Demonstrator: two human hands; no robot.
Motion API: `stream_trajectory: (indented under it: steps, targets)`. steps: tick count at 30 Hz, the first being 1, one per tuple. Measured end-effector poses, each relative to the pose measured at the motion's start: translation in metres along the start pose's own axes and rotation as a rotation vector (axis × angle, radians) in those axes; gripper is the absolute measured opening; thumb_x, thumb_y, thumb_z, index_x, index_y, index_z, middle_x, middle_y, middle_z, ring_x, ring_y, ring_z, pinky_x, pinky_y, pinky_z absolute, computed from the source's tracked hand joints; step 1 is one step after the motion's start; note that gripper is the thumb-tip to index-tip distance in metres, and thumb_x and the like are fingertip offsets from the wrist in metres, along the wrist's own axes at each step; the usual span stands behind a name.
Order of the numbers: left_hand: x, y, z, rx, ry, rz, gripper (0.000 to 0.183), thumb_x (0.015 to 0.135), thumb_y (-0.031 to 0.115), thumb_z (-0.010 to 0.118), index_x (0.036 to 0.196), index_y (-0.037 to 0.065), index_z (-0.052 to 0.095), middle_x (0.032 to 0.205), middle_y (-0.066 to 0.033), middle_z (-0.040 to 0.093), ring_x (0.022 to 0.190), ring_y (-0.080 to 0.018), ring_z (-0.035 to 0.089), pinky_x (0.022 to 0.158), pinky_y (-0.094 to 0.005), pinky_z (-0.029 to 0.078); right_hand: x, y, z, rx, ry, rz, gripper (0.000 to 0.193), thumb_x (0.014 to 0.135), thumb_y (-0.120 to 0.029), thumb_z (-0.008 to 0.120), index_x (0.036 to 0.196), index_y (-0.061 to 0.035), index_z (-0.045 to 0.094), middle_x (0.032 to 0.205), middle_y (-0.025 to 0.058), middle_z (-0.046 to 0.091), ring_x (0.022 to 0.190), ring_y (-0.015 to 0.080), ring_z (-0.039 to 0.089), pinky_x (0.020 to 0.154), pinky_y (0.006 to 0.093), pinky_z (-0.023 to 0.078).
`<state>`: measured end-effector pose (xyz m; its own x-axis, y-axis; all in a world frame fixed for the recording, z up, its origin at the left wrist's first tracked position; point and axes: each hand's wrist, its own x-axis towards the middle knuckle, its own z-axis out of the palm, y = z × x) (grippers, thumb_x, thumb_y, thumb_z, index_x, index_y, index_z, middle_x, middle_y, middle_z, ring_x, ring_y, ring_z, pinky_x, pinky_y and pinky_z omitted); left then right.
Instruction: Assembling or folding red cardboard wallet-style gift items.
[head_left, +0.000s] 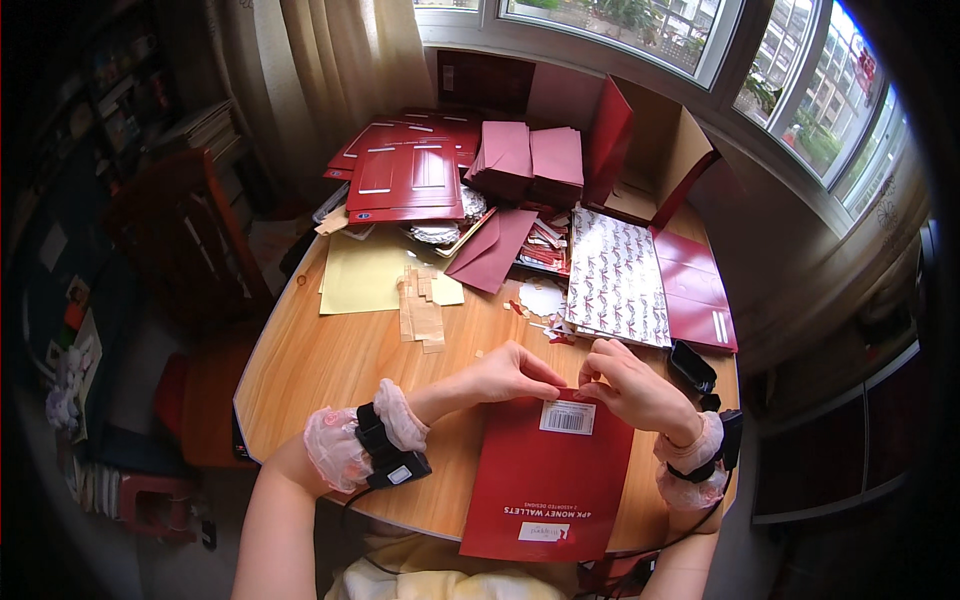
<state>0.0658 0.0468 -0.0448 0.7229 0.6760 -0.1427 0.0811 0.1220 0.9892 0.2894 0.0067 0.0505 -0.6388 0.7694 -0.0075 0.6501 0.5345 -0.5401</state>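
Light: daylight comes from the windows (700, 40) ahead of me; my surface (330, 360) is evenly bright.
Shadows: soft, the room on my left is dim.
Glare: windows overexposed.
Distortion: edges bend, corners are black.
Focus: centre sharp.

Flat red packet (545, 480) at the table's near edge, white barcode label (567, 417) near its far edge; red packets (405, 175) stacked beyond

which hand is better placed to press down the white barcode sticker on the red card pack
Right, probably. The right hand has its fingertips at the edge of the barcode sticker on the red card pack. The left hand pinches the pack's top edge, just left of it.
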Motion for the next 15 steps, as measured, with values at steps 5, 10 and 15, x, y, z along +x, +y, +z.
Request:
stream_trajectory:
  steps: [5,10,15]
  targets:
    - [-0.002,0.0,0.0,-0.022,-0.003,0.0,0.029,0.083,0.016,0.076,0.107,0.001,0.073,0.098,-0.0074,0.073,0.088,-0.0092,0.064,0.082,-0.0228,0.05,0.002,-0.004,-0.001,0.015,0.013,0.011,0.012,0.087,-0.01,0.065,0.089,-0.0011,0.057,0.093,0.0118,0.051,0.094,0.0289,0.05,0.083,0.0345,0.043]
    - [-0.001,0.001,0.001,-0.025,-0.01,0.002,0.029,0.083,0.016,0.075,0.107,0.0,0.072,0.098,-0.0075,0.073,0.089,-0.0093,0.064,0.082,-0.0229,0.05,0.003,0.002,0.002,0.011,0.011,0.012,0.011,0.087,-0.009,0.065,0.089,-0.0009,0.057,0.093,0.012,0.051,0.094,0.0289,0.05,0.083,0.0344,0.043]
    - [-0.001,0.0,0.001,-0.045,-0.007,0.003,0.029,0.083,0.015,0.076,0.108,0.0,0.072,0.098,-0.0079,0.073,0.089,-0.0094,0.064,0.083,-0.023,0.05,0.005,0.005,0.005,0.02,0.005,0.006,0.01,0.087,-0.009,0.064,0.088,-0.0012,0.058,0.094,0.0123,0.052,0.095,0.0296,0.05,0.085,0.0353,0.043]
